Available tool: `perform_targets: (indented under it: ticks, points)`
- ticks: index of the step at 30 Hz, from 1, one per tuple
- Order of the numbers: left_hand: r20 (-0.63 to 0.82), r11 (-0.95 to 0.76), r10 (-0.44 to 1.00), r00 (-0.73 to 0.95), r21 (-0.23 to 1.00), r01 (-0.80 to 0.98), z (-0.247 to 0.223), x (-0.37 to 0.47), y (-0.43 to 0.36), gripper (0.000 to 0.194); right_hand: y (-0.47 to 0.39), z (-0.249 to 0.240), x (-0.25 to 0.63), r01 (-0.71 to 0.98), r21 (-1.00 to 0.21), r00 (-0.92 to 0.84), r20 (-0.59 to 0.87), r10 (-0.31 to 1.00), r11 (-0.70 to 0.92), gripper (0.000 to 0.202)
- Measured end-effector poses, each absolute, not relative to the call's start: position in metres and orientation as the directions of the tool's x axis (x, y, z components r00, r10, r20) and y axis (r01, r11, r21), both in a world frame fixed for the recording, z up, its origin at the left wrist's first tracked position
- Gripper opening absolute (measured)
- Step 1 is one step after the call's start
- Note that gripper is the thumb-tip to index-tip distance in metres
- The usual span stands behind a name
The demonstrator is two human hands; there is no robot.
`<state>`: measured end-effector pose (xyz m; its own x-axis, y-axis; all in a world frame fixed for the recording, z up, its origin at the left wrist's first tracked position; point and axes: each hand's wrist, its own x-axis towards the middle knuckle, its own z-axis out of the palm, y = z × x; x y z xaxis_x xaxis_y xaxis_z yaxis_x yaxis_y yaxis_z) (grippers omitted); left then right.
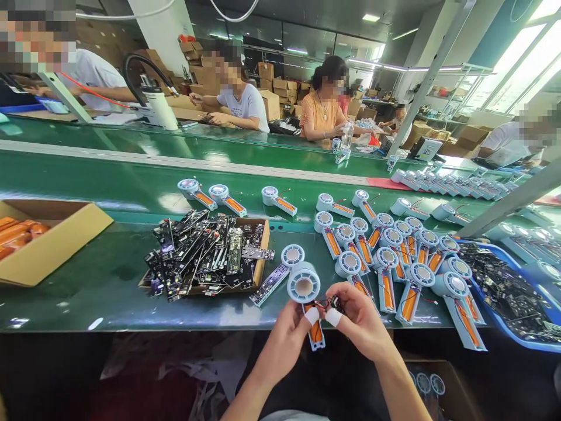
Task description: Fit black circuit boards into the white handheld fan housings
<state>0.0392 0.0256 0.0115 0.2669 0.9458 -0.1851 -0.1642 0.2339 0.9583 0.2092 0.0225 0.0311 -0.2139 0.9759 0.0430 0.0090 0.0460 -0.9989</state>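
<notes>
My left hand (289, 330) is wrapped round the handle of a light-blue handheld fan (304, 285), its round head up and an orange battery showing in the open handle. Close beside it, my right hand (357, 318) pinches a small dark circuit board (335, 303). Thin red and black wires run between the board and the fan; whether they are joined to the board I cannot tell. White wraps cover both thumb tips. Just behind the held fan lies another fan (292, 255) with a circuit board (269, 285) along its handle.
A cardboard tray (264, 251) overflows with circuit boards. Many open fans (387, 278) lie to the right, beside a blue bin (504, 334) of dark boards. An open box (56, 251) holds orange batteries at left. Co-workers sit across the green conveyor (131, 164); a slanted metal post (512, 190) stands right.
</notes>
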Motion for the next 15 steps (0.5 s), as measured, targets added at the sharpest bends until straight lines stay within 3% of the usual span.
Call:
perform_targets:
  ticks: [5,9,13,15]
  points:
    - [-0.154,0.159,0.974,0.164,0.987,-0.017,0.003,0.035,0.02,0.032,0.022,0.028,0.21,0.405,-0.893,-0.053,0.192,0.98,0.197,0.026]
    - [-0.102,0.099,0.993,0.055,0.994,0.047,0.003,0.034,0.02,0.032,0.019,0.032,0.21,0.726,-0.606,-0.158,0.313,0.937,0.325,0.019]
    - [-0.076,0.071,0.996,0.052,0.994,0.079,0.007,0.037,0.022,0.032,0.009,0.048,0.208,0.865,-0.32,-0.353,0.159,0.922,0.386,0.024]
    - [-0.095,0.09,0.993,0.074,0.994,0.063,0.008,0.039,0.023,0.028,0.004,0.058,0.204,0.857,-0.282,-0.44,0.037,0.897,0.431,0.023]
